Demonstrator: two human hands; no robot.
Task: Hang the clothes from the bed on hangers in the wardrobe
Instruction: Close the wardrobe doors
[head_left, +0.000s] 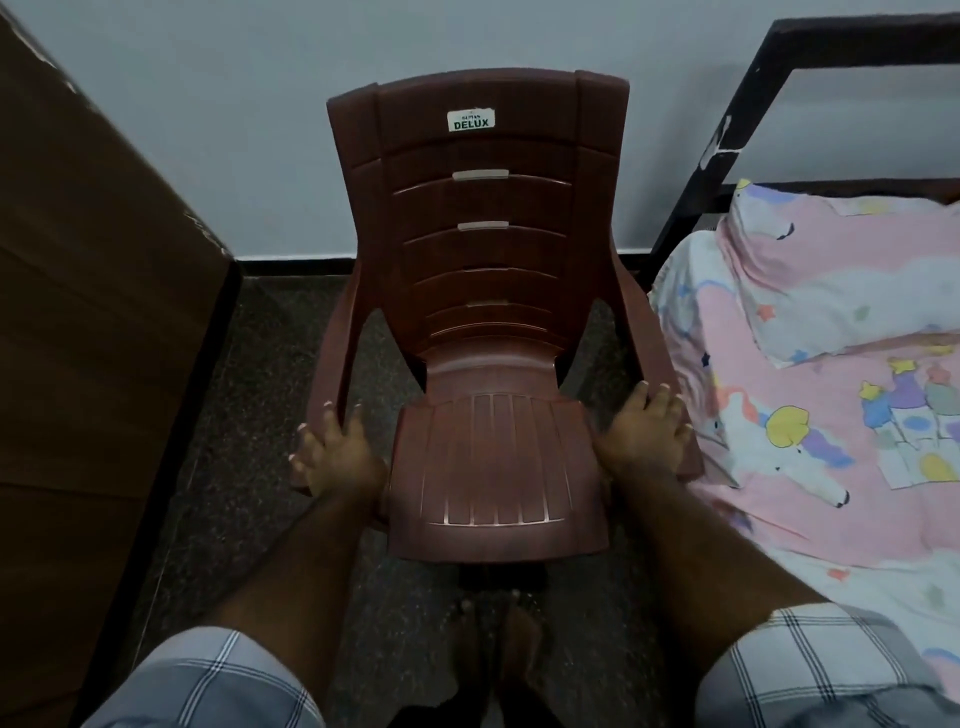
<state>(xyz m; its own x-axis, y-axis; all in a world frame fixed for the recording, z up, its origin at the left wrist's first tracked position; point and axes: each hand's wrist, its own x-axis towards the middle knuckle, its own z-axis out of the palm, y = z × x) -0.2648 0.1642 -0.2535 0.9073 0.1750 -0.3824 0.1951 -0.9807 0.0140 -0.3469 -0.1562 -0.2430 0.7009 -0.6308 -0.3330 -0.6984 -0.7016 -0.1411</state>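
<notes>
The bed (810, 395) lay at the right edge, under a pink printed sheet (779, 457) with a pillow (841, 280) at its head; no clothes could be made out on the visible part. A brown plastic chair (493, 467) stood just beside it, against the wall. A dark brown cabinet (93, 322), cut off at left, flanked the chair. The left hand (332, 452) gripped the chair's left armrest, fingers curled over it. The right hand (649, 431) gripped the right armrest likewise.

A dark speckled stone floor (249, 467) carries a brown ribbed plastic armchair (483, 322). Beside it, a black metal-framed bed (769, 78) holds a pink cartoon-print sheet (810, 467) and matching pillow (841, 270).
</notes>
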